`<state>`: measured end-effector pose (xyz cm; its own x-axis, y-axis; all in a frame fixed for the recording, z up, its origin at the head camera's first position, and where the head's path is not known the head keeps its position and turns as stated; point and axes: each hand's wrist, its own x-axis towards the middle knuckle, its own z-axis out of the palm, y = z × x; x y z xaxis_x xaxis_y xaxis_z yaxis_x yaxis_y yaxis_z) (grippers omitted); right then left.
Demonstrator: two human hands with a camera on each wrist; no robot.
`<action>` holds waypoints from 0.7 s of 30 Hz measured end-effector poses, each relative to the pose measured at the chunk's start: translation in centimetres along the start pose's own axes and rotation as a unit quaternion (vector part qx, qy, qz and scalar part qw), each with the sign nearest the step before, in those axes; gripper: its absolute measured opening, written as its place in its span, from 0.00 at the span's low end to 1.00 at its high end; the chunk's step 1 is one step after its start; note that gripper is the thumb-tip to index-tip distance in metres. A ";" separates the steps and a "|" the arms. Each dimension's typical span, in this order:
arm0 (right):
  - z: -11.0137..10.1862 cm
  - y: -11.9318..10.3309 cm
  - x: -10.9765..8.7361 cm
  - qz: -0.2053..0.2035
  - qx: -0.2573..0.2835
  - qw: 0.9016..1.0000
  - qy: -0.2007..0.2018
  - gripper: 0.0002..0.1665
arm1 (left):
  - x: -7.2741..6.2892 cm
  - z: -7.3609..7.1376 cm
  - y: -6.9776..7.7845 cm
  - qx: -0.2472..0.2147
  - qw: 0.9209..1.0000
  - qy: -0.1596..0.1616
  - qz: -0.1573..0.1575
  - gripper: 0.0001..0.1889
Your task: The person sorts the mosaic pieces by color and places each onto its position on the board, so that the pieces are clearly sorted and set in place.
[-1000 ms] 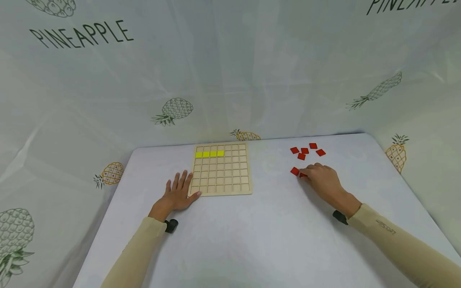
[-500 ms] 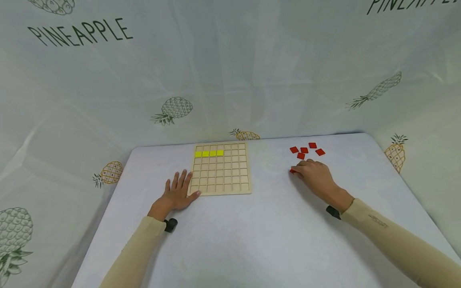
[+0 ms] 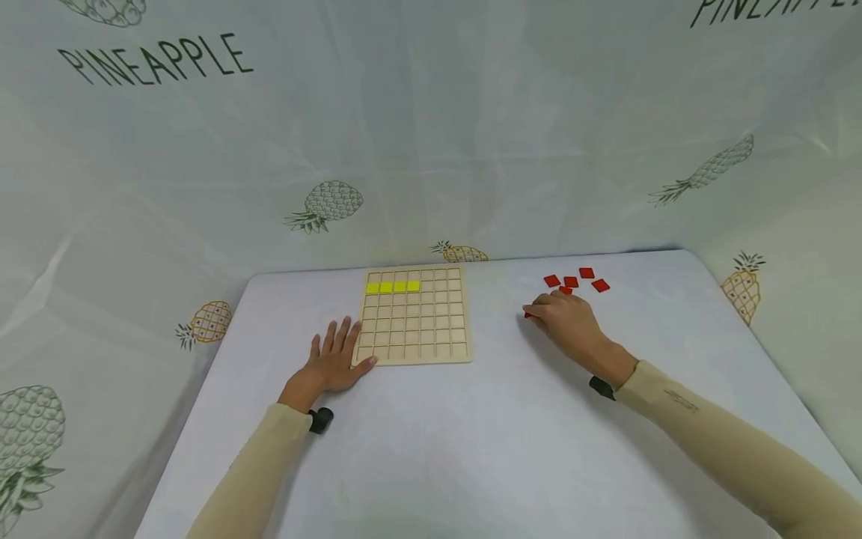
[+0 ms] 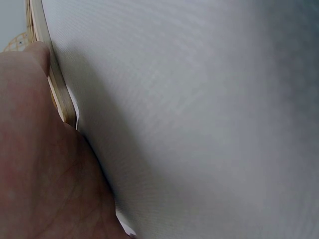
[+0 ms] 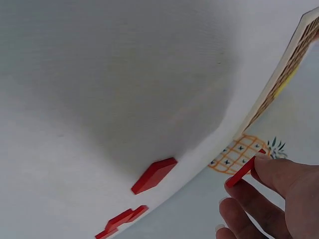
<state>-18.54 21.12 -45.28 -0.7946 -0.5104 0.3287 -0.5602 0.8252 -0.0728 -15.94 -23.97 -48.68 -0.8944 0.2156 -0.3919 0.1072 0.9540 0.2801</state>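
Note:
My right hand [image 3: 569,326] pinches a red square tile [image 5: 244,169] between thumb and fingertips, just above the white table. In the head view that tile shows only as a sliver at the fingertips. Beyond the hand lie several loose red tiles [image 3: 552,281], one partly covered by it; a larger-looking red tile [image 5: 154,175] is near the hand in the right wrist view. My left hand [image 3: 330,367] rests flat, fingers spread, against the left edge and near corner of a wooden grid board [image 3: 412,329]. Several yellow tiles [image 3: 393,287] fill adjoining cells in its second row from the back.
The white table [image 3: 431,449] is backed by a pineapple-print curtain [image 3: 431,135]. Bare tabletop lies between the board and the right hand. Black wrist cameras [image 3: 321,421] are strapped under the sleeves.
My right hand has taken up a red tile and moved leftward, away from where two near red tiles lay. The left hand and board stay put.

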 end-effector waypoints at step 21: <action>1.5 -4.5 4.8 -0.043 -0.023 0.999 0.013 0.17 | 0.8 1.0 -0.9 0.003 1.000 0.010 0.004 0.49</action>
<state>-20.19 14.63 -44.74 -0.7371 -0.5741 0.3565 -0.6147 0.7888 -0.0006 -16.35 -24.43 -50.09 -0.9019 0.2185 -0.3725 0.1166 0.9537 0.2771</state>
